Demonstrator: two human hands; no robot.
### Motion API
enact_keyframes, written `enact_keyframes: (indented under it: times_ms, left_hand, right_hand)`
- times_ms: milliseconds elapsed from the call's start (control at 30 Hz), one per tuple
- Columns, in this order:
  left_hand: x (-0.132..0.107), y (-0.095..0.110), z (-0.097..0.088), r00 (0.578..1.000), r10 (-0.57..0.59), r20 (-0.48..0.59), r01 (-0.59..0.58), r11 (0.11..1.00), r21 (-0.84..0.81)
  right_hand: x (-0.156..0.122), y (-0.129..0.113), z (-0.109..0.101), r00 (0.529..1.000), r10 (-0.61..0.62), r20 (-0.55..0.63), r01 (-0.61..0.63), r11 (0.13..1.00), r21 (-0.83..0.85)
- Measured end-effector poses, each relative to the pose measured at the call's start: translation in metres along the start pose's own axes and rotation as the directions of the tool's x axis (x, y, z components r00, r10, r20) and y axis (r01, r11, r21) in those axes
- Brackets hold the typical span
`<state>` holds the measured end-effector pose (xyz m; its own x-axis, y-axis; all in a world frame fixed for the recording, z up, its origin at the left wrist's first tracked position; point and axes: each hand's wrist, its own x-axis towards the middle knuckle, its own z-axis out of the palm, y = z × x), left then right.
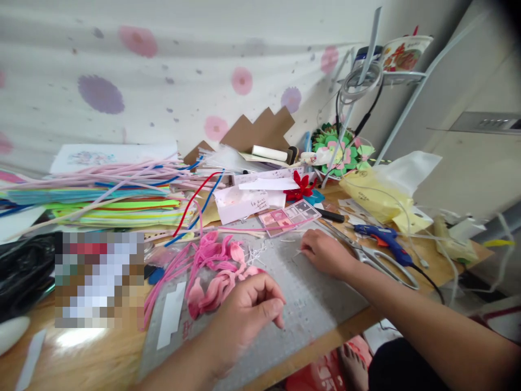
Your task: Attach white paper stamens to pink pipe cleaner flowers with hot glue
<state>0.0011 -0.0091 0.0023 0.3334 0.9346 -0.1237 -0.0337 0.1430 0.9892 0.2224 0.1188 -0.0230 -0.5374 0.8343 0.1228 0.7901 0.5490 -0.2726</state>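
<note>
The left hand [257, 304] curls loosely, released, and the right hand's [323, 252] grip I cannot tell, so it is better to work gently near the pink petal pieces [222, 251], lying on the grey mat [309, 309] beside the left hand.

From the person's head, one camera looked forward and down, close above the bare left hand [253, 307] and right hand [325, 251], across a flat grey mat [301, 320] towards a white, flower-patterned cloth backdrop [183, 70].
</note>
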Motion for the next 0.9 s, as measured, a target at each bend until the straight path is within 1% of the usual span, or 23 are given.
enact_keyframes:
  times_ms: [67, 133, 167, 200, 233, 300, 433, 500, 633, 767, 900]
  left_hand:
    - [0.0, 0.002, 0.001, 0.996, 0.008, -0.087, -0.006, 1.0, 0.019]
    - [0.001, 0.002, 0.003, 0.984, 0.022, -0.179, -0.026, 1.0, -0.018]
    - [0.001, 0.001, 0.004, 0.973, 0.035, -0.227, -0.046, 0.998, -0.043]
    - [0.002, -0.001, 0.005, 0.97, 0.042, -0.238, -0.058, 0.997, -0.057]
    - [0.004, -0.003, 0.005, 0.968, 0.052, -0.245, -0.072, 0.995, -0.074]
    - [0.005, -0.007, 0.004, 0.966, 0.046, -0.253, -0.071, 0.993, -0.09]
    - [0.005, -0.011, 0.003, 0.975, 0.017, -0.22, -0.031, 0.998, -0.06]
    - [0.004, -0.01, 0.003, 0.977, 0.017, -0.213, -0.028, 0.998, -0.049]
    - [0.005, -0.01, 0.004, 0.972, 0.02, -0.236, -0.029, 0.999, -0.033]
    - [0.008, -0.011, 0.003, 0.973, -0.01, -0.229, -0.019, 0.992, -0.128]
    - [0.009, -0.008, 0.0, 0.967, -0.006, -0.256, -0.041, 0.983, -0.177]
  right_hand:
    - [-0.003, -0.005, -0.005, 1.0, -0.005, 0.003, 0.005, 0.999, 0.032]
    - [-0.009, -0.013, -0.011, 1.0, -0.01, 0.013, 0.009, 0.996, 0.085]
    - [-0.013, -0.018, -0.013, 0.999, -0.015, 0.029, 0.011, 0.992, 0.124]
    - [-0.017, -0.024, -0.016, 0.998, 0.008, 0.067, -0.021, 0.979, 0.203]
    - [-0.021, -0.03, -0.017, 0.995, 0.015, 0.1, -0.041, 0.964, 0.262]
    - [-0.028, -0.042, -0.018, 0.99, -0.002, 0.138, -0.043, 0.946, 0.32]
    - [-0.036, -0.066, -0.016, 0.993, -0.039, 0.113, -0.004, 0.933, 0.359]
    - [-0.036, -0.073, -0.016, 0.994, -0.051, 0.101, 0.01, 0.931, 0.364]
    - [-0.034, -0.075, -0.015, 0.995, -0.054, 0.079, 0.019, 0.919, 0.393]
    - [-0.033, -0.072, -0.016, 0.995, -0.051, 0.085, 0.008, 0.899, 0.438]
    - [-0.028, -0.067, -0.022, 0.995, -0.006, 0.1, -0.044, 0.87, 0.491]
